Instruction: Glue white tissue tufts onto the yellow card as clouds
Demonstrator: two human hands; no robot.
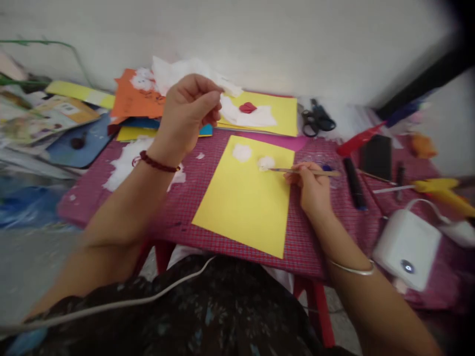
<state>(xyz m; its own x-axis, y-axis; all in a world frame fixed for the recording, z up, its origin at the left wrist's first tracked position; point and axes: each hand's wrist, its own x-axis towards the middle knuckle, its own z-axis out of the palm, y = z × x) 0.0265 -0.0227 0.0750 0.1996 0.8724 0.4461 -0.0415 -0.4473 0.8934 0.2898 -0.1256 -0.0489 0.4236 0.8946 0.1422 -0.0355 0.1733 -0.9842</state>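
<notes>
A yellow paper sheet [245, 198] lies on the red checked tablecloth [193, 178] in front of me. Two white cotton tufts [242, 152] sit near its far edge. My right hand [311, 185] grips a thin wooden stick [297, 171] whose tip touches the right tuft [265, 162]. My left hand [189, 116] is raised above the table, its fingers pinched on a piece of white cotton [226, 91]. A red beaded bracelet circles that wrist.
Behind lie another yellow sheet with cotton and a red shape [248, 107], orange paper [133, 99], scissors [315, 118], a black marker [354, 185], a yellow glue gun [441, 190], a white device [406, 249] at right, and books [44, 123] at left. Loose cotton [124, 165] lies on the cloth.
</notes>
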